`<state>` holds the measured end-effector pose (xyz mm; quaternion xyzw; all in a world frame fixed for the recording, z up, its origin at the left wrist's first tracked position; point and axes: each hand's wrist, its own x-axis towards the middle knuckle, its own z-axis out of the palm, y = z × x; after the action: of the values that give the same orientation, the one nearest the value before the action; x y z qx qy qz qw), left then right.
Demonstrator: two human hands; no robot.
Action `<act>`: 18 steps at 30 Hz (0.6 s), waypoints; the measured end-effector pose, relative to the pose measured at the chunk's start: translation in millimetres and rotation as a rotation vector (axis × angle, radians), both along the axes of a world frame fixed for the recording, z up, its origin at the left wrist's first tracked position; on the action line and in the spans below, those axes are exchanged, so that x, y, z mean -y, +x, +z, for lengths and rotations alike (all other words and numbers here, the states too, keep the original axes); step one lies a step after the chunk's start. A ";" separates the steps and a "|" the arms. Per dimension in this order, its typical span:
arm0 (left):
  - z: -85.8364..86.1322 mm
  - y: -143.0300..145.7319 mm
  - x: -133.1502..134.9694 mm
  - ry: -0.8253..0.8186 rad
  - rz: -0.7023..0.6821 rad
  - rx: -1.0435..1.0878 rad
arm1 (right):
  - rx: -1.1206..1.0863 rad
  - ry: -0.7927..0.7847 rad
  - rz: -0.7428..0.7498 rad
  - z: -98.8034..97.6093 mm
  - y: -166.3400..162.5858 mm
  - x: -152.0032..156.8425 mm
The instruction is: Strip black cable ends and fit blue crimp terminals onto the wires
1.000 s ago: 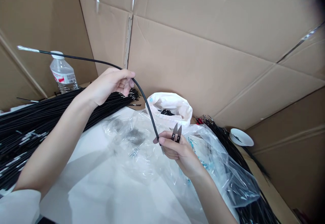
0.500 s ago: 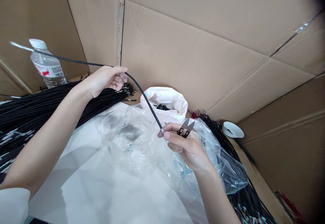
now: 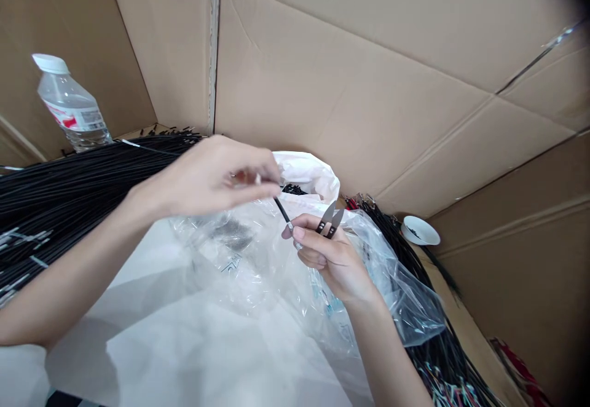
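Observation:
My right hand (image 3: 329, 250) pinches the silver-banded end of a black cable (image 3: 282, 210) between thumb and forefinger. Thread snips (image 3: 330, 221) rest in the same hand, blades pointing up. My left hand (image 3: 221, 176), blurred by motion, has its fingertips closed around the cable just above the right hand. Behind the left hand the cable is hidden; a white-tipped end shows beyond it, over the pile. Beneath both hands lies crumpled clear plastic (image 3: 258, 272) on a white sheet (image 3: 184, 345).
Bundled black cables (image 3: 92, 176) fill the left side, with a water bottle (image 3: 74, 106) behind them. A white bag (image 3: 318, 170) holding short black pieces stands at the back. More cables (image 3: 442, 348) and a white bowl (image 3: 421, 230) are at right. Cardboard walls (image 3: 345, 75) enclose the area.
My left hand has slid down along the cable toward the right hand, and the cable's far end has dropped from the bottle toward the pile. The right hand keeps its hold.

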<state>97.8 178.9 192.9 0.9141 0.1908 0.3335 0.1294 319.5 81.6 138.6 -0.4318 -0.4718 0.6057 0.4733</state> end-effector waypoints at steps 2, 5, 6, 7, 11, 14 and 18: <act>-2.9 10.9 12.7 0.136 -0.138 -0.011 | -0.015 0.010 0.004 -0.6 0.4 0.1; -7.7 18.7 20.3 0.271 -0.221 -0.074 | -0.013 0.019 0.023 -0.3 0.9 1.0; -9.0 19.4 20.2 0.294 -0.221 -0.094 | -0.011 0.019 0.033 0.0 1.0 1.3; -10.1 19.6 19.3 0.308 -0.221 -0.111 | -0.010 0.018 0.043 0.4 1.1 1.6; -12.4 18.9 15.0 0.312 -0.244 -0.121 | -0.014 0.019 0.051 1.4 1.2 2.3; -13.6 19.0 14.8 0.312 -0.226 -0.131 | -0.013 0.025 0.048 1.5 1.1 2.3; -16.4 19.7 15.2 0.343 -0.188 -0.151 | -0.010 0.052 0.027 0.7 0.7 1.4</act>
<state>117.5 163.7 176.5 0.9589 0.0544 0.2782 -0.0124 320.2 80.1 139.3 -0.4101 -0.4907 0.6017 0.4785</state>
